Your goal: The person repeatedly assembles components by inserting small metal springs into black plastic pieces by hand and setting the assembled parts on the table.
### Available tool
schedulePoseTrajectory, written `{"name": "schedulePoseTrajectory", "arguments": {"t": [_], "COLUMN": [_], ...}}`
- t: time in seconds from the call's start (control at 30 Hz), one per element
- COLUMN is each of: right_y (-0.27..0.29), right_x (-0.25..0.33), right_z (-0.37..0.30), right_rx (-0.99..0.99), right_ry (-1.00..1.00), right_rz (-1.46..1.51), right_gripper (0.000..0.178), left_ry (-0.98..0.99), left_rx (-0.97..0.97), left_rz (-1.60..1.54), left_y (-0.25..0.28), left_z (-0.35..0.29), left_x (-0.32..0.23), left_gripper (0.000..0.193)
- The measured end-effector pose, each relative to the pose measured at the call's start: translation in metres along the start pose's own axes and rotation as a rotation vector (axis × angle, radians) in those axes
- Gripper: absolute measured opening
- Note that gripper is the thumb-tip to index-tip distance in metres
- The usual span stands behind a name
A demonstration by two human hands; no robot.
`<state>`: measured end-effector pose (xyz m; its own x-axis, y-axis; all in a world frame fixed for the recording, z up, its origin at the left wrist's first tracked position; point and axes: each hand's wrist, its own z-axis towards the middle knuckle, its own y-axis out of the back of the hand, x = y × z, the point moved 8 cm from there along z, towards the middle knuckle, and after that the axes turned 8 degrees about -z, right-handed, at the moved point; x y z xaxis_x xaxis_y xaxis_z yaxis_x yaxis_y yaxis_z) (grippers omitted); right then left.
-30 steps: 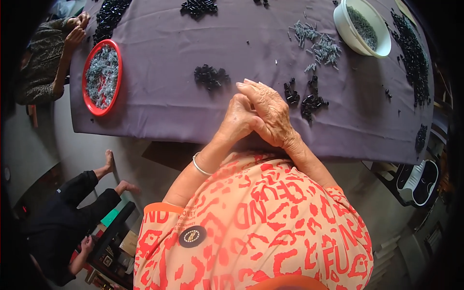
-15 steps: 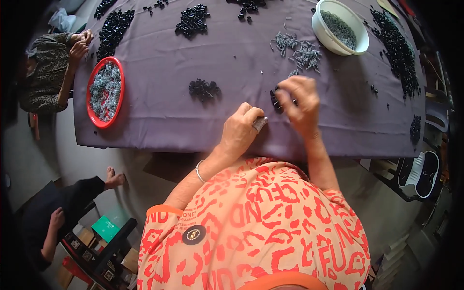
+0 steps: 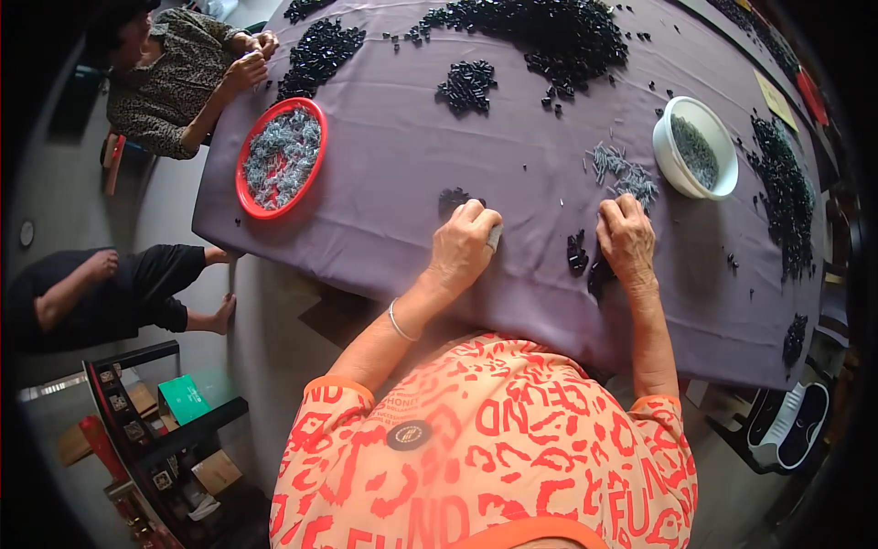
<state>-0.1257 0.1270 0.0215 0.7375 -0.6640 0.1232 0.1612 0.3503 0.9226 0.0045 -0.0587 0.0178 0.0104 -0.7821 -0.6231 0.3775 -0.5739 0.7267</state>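
My left hand (image 3: 463, 247) is closed above the purple tablecloth, just in front of a small pile of black pieces (image 3: 452, 199) that it partly hides. A small greyish-white thing (image 3: 495, 237) shows at its fingers, too small to name. Farther right, my right hand (image 3: 627, 240) reaches down with its fingers drawn together at the near edge of a loose heap of thin grey tube-like pieces (image 3: 622, 170). Whatever its fingertips pinch is hidden. Beside that hand lies a little cluster of black pieces (image 3: 576, 253).
A white bowl (image 3: 721, 188) of grey pieces stands at the right, a red tray (image 3: 241, 177) of clear-grey pieces at the left. Black heaps (image 3: 567, 41) cover the far table. One person's hands (image 3: 251, 62) work at the far left; another person's forearm (image 3: 69, 293) is lower left.
My right hand has moved from the small black cluster to the grey heap. My left hand remains closed. The whole view has shifted and turned, showing more of the far table.
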Motion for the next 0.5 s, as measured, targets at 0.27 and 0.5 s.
{"name": "schedulePoseTrajectory", "arguments": {"t": [0.27,0.5], "right_y": [0.000,0.007], "right_x": [-0.003,-0.001], "right_z": [0.005,0.048], "right_rx": [0.008,0.005], "right_ry": [-0.092,-0.057], "right_rz": [0.005,0.254], "right_gripper": [0.010,0.020], "left_ry": [-0.117,-0.092], "left_rx": [-0.228,-0.240], "left_rz": [0.186,0.181], "left_y": [0.013,0.026], "left_z": [0.013,0.005], "left_x": [0.002,0.034], "left_gripper": [0.026,0.020]}}
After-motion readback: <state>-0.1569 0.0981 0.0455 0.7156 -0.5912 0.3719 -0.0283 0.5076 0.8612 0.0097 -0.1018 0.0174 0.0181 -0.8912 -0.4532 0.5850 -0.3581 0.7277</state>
